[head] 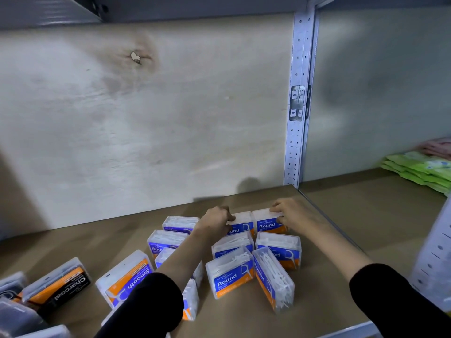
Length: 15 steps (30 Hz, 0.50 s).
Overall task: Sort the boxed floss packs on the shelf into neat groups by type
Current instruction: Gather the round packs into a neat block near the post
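Now left hand (217, 219) grips 1 clear Round box (241, 226) of white picks (242, 217), right hand (291, 213) its neighbour (267, 224).

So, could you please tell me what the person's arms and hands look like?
The left sleeve and right sleeve are black and plain, ending short of the wrists so the forearms show. The left hand and right hand are bare: no gloves, rings or watch visible.

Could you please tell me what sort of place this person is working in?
Likely a shop or stockroom shelving bay: a perforated metal upright beside a wooden shelf board, many identical Round floss boxes, and stacked green packets alongside.
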Each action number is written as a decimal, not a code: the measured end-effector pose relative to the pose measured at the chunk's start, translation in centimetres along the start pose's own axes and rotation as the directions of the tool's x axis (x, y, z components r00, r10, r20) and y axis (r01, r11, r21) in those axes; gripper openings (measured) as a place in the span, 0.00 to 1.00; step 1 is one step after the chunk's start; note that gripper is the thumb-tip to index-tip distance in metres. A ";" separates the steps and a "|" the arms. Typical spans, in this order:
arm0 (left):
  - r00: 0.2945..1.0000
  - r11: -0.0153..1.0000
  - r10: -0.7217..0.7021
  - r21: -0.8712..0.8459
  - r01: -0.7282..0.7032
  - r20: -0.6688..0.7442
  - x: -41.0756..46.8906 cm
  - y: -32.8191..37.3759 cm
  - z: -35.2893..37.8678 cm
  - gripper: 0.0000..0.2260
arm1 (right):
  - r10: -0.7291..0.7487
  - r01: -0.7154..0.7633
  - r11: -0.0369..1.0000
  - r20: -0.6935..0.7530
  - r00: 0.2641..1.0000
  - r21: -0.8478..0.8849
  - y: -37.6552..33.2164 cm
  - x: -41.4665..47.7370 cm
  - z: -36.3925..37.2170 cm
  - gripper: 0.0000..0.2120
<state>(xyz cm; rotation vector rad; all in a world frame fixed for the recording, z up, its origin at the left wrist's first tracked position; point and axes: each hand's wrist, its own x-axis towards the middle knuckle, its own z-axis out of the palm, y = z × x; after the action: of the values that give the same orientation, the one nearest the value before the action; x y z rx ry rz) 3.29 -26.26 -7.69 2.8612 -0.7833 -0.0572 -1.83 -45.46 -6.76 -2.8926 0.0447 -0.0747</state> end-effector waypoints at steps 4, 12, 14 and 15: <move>1.000 1.000 -0.011 -0.009 0.011 -0.004 0.0 0.1 -0.1 0.18 | -0.006 0.006 1.000 0.001 1.000 -0.002 -0.1 -0.2 -0.1 0.21; 1.000 1.000 0.000 -0.007 0.000 -0.002 -0.1 0.2 -0.1 0.18 | -0.010 0.011 1.000 0.019 1.000 -0.018 -0.2 -0.4 -0.3 0.21; 1.000 1.000 0.021 0.006 -0.021 -0.006 -0.2 0.2 -0.2 0.18 | -0.020 0.021 0.999 0.025 0.999 -0.028 -0.2 -0.5 -0.4 0.21; 0.999 0.999 0.035 0.015 -0.035 -0.007 -0.3 0.2 -0.3 0.18 | -0.023 0.024 0.999 0.027 0.999 -0.028 -0.2 -0.5 -0.5 0.21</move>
<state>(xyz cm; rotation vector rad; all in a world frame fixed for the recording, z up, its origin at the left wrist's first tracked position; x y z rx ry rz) 2.94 -26.20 -7.36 2.8591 -0.8352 -0.0371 -2.36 -45.33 -6.28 -2.9225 0.0072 -0.0400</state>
